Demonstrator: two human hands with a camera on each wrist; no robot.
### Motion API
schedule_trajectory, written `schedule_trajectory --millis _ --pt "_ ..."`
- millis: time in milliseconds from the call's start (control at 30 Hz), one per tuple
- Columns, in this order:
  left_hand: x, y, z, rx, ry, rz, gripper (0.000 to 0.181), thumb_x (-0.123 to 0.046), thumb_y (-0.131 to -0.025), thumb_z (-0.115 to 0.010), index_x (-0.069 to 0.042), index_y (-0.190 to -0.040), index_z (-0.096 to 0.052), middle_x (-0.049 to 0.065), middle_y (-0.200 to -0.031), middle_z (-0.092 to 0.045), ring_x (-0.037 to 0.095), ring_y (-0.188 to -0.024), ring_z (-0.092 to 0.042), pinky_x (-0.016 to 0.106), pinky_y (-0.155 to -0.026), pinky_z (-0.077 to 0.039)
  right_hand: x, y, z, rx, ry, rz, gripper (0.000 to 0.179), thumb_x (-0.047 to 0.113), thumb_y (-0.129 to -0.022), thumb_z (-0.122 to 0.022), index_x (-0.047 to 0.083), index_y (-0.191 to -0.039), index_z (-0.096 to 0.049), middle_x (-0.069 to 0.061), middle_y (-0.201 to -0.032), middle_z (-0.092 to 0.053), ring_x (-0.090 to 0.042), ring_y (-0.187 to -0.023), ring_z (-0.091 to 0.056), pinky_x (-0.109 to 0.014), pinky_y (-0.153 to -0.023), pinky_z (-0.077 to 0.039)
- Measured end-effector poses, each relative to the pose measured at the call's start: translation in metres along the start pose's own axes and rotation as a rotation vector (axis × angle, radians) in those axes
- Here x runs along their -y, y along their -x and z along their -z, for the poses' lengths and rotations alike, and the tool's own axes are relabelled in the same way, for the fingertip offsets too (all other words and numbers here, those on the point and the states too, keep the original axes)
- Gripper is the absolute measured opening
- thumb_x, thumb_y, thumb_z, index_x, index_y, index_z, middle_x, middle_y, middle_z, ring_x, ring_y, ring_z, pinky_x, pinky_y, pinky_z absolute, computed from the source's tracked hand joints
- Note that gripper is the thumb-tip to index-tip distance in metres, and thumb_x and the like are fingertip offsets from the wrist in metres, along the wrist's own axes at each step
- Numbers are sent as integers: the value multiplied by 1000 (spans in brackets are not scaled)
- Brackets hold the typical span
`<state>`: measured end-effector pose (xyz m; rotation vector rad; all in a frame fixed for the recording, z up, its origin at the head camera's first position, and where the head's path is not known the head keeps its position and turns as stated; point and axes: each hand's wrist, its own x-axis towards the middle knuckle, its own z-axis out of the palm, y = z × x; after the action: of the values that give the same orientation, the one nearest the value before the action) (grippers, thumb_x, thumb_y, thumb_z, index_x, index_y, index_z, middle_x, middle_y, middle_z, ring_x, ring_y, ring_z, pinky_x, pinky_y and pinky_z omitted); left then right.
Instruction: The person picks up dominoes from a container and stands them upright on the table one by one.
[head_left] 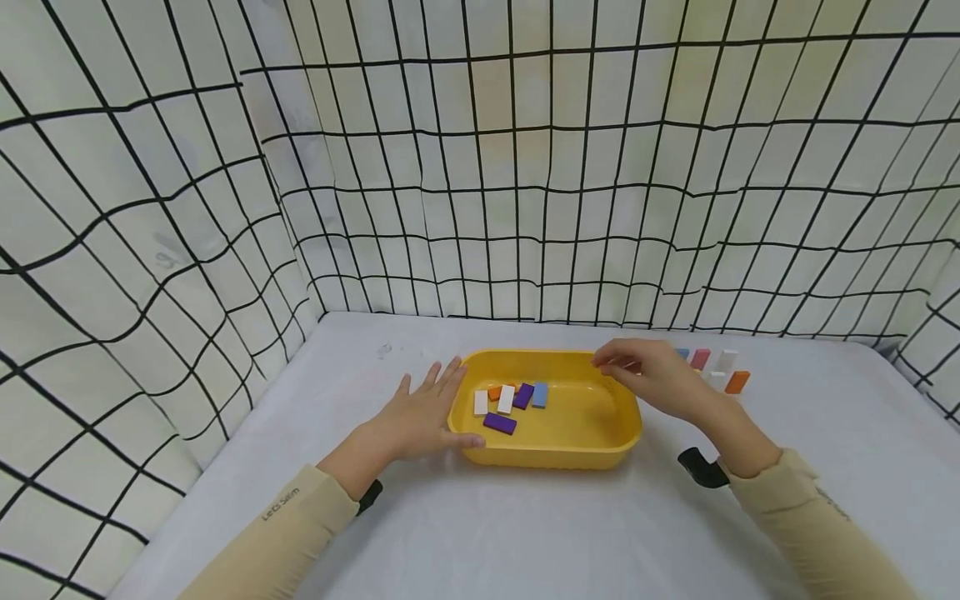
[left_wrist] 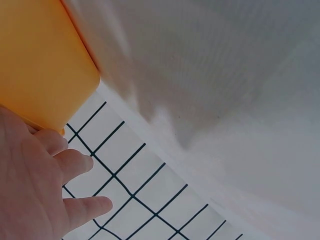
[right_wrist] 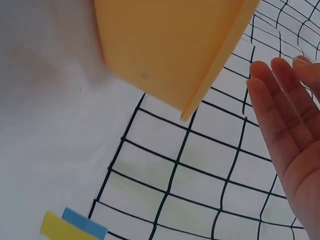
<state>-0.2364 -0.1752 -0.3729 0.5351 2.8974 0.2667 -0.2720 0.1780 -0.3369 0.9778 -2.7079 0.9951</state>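
A yellow plastic tub (head_left: 555,457) sits on the white-covered table. My left hand (head_left: 420,417) touches its left end, with fingers spread along the rim and the thumb at the front edge. In the left wrist view the left hand (left_wrist: 35,180) is against the outside of the tub (left_wrist: 40,65). Over the tub's right rear corner hovers my right hand (head_left: 660,377), fingers loosely bent and nothing visible in them. The right wrist view shows the right hand (right_wrist: 295,130) apart from the tub wall (right_wrist: 160,50). Inside the tub lie white blocks (head_left: 506,399), purple blocks (head_left: 499,423), a blue block (head_left: 539,395) and orange.
Right of the tub, partly behind the right hand, stand several small blocks, including an orange block (head_left: 738,382) and a pink block (head_left: 700,359). A yellow block (right_wrist: 65,229) and a blue block (right_wrist: 85,223) show beside them. Black netting (head_left: 487,183) over white sheets encloses the table.
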Motion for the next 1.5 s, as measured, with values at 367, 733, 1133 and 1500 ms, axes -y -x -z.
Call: schedule_trajectory --millis 367,733,1133,1500 --pt "2 1 -1 -3 14 -2 117 -77 -86 -60 -7 -165 -8 8 -172 -2 34 -157 -1 67 -120 0 16 -18 -24 56 -50 -24 17 0 -98 -66 5 -113 -74 -10 -110 -73 -24 -100 -70 -42 -90 -59" --pt "0 1 2 -2 15 -2 116 -75 -87 -61 -6 -165 -8 8 -172 -2 35 -157 -2 68 -119 0 28 -36 -50 161 -76 24 21 5 -100 -67 0 -119 -73 -12 -115 -73 -22 -101 -70 -37 -90 -58" --pt "2 1 0 -8 10 -9 117 -76 -87 -59 -5 -165 -8 9 -172 -2 36 -156 -3 69 -119 -1 39 -49 -78 261 -62 36 23 4 -97 -70 3 -120 -74 -3 -101 -73 -15 -90 -66 -24 -79 -56" --pt "2 1 0 -12 -2 -24 116 -76 -88 -59 -5 -165 -8 9 -172 -2 36 -156 -3 69 -119 -2 50 -55 -99 292 -60 -28 21 1 -96 -71 5 -116 -76 -1 -95 -72 -16 -86 -64 -29 -82 -57"
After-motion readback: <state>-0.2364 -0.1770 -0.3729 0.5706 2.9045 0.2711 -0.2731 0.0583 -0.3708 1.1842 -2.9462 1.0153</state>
